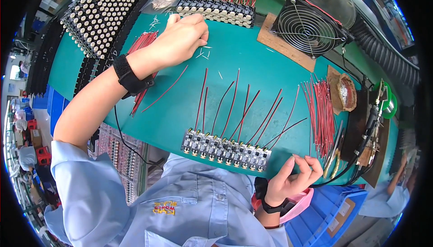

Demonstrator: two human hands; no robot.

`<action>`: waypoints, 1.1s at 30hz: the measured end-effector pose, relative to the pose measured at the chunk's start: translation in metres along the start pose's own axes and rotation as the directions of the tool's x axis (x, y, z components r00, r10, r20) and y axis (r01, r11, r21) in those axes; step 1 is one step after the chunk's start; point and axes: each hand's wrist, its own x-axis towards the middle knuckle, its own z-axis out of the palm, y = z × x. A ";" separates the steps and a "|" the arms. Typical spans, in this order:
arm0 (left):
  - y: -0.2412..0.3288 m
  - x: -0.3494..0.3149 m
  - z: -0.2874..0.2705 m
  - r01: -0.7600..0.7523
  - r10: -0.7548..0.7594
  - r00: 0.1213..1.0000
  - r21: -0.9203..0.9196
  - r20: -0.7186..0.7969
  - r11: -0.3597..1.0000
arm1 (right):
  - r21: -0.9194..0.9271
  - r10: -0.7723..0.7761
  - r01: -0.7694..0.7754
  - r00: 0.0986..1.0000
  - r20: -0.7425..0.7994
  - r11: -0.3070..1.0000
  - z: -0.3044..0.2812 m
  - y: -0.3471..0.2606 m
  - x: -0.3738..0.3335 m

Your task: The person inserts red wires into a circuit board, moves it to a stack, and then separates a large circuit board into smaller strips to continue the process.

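Note:
My left hand (182,39) reaches to the far left of the green mat, its fingers curled down over the surface beside scattered short white slivers (203,54); what they pinch, if anything, is hidden. Under that wrist lies a bundle of red and black wires (143,44). In front of me stands a row of small circuit boards (225,151), several red and black wires (232,102) rising from it. My right hand (297,177) hovers just right of that row. Its thumb and forefinger tips come together, and nothing can be made out between them.
A black fan (311,23) sits on a wooden board at the far right. Another wire bundle (321,116) lies near a soldering iron (370,118) and a brown-rimmed dish (346,92). Stacked black parts with pale round tops (101,14) and a wired block (216,10) line the back.

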 end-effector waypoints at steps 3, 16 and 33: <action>-0.002 -0.002 0.002 -0.035 0.035 0.999 0.014 0.004 0.999 | 0.012 0.036 -0.037 0.999 0.002 0.999 0.000 -0.001 -0.002; 0.001 0.000 0.008 -0.240 0.253 0.967 0.347 0.007 0.906 | 0.017 0.081 -0.081 0.996 -0.021 0.997 0.003 0.001 -0.004; 0.089 -0.108 -0.075 0.240 -0.296 0.947 -0.332 -0.127 0.912 | 0.312 0.182 -0.156 0.982 -0.057 0.937 -0.010 -0.008 -0.002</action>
